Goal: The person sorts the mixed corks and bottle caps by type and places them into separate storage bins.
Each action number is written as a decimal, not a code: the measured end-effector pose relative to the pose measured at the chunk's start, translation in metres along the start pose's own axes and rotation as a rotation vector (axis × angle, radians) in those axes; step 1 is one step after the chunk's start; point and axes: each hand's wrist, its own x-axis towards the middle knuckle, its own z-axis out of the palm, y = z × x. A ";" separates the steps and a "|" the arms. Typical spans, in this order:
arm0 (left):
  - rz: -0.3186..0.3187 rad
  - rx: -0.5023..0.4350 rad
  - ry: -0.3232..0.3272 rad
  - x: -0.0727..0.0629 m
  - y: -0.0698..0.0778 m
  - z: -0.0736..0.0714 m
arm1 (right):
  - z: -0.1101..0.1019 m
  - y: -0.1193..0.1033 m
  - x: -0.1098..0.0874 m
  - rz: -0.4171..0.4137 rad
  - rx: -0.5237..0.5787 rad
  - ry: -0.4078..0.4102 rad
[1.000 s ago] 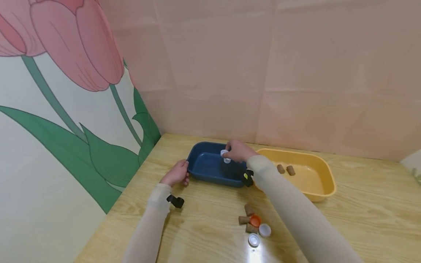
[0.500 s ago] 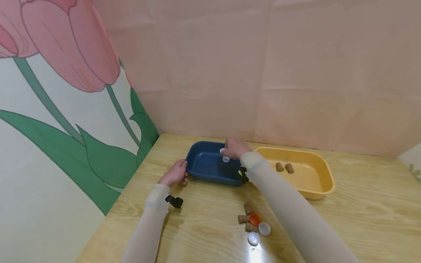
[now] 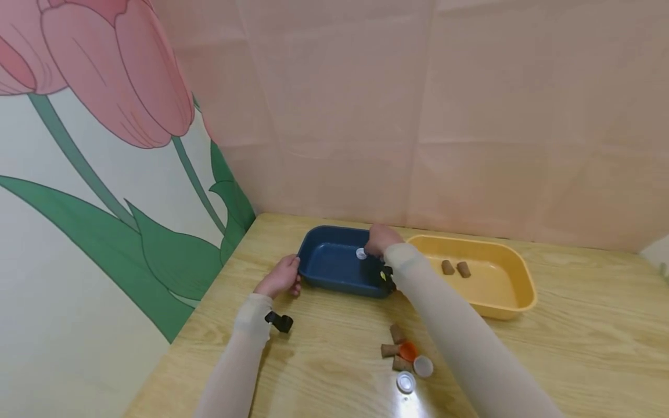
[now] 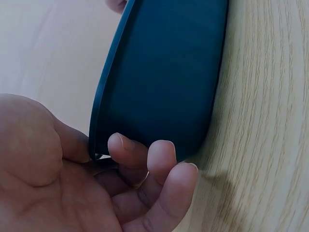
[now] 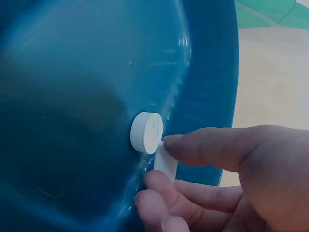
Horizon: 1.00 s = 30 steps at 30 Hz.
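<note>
A blue rectangular tray (image 3: 334,261) rests on the table. My left hand (image 3: 280,277) holds its left end, thumb at the rim (image 4: 99,104) and fingers curled against the outer wall. Inside the tray's far right part is my right hand (image 3: 383,239). Between thumb and fingers it pinches a white bottle cap (image 5: 165,162), partly covered by them in the right wrist view and hidden in the head view. Right beside that one, another white cap (image 5: 146,133) stands on its edge on the tray floor.
A yellow tray (image 3: 514,290) with two brown corks (image 3: 456,268) stands right of the blue one. Nearer on the table lie several corks (image 3: 397,334), an orange cap (image 3: 408,352), a white cap (image 3: 423,366) and a silvery cap (image 3: 405,382). A pink-covered wall (image 3: 334,116) rises behind.
My right hand has shifted slightly right inside the blue tray, and the cap it holds has gone from sight in the head view. My left hand keeps its grip on the tray.
</note>
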 end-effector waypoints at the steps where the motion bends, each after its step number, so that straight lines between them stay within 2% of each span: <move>1: 0.001 0.000 0.002 0.000 0.000 -0.001 | 0.000 0.000 0.001 0.003 0.002 -0.004; 12: -0.002 0.010 -0.006 0.002 0.001 -0.002 | 0.008 0.002 0.013 0.042 -0.085 0.011; 20: 0.007 0.008 -0.013 0.004 0.004 0.000 | 0.005 0.002 0.007 0.081 -0.056 -0.004; 30: 0.016 0.014 -0.013 0.005 0.003 -0.003 | 0.001 0.001 -0.002 0.078 0.063 -0.062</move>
